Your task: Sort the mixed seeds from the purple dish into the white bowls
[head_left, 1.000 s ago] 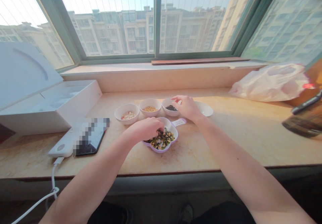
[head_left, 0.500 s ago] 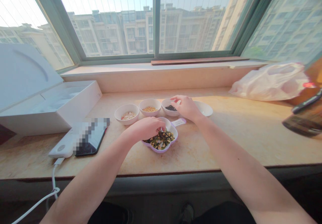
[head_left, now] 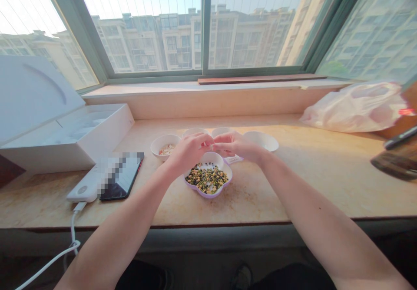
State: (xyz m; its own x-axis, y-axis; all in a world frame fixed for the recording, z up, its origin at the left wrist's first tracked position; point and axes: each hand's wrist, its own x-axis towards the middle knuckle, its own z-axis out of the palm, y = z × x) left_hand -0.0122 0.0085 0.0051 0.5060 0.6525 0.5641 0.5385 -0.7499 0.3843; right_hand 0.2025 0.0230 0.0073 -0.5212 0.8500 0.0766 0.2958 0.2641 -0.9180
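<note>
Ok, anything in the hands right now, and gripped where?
Nothing visibly held. The left hand and right hand hover with fingertips close together above the purple flower-shaped dish. Something tiny inside the fingers can't be ruled out.

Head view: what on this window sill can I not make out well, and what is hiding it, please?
Head view:
- Contents of the middle white bowl and the next white bowl: hidden by the left hand and the right hand.
- Anything held between the hands: hidden by the fingers.
- Writing on the white tag: too small, partly under the right hand.
- Phone screen: covered by a pixelated patch.
- Dark object: blurred, cut off by the right edge.
</note>
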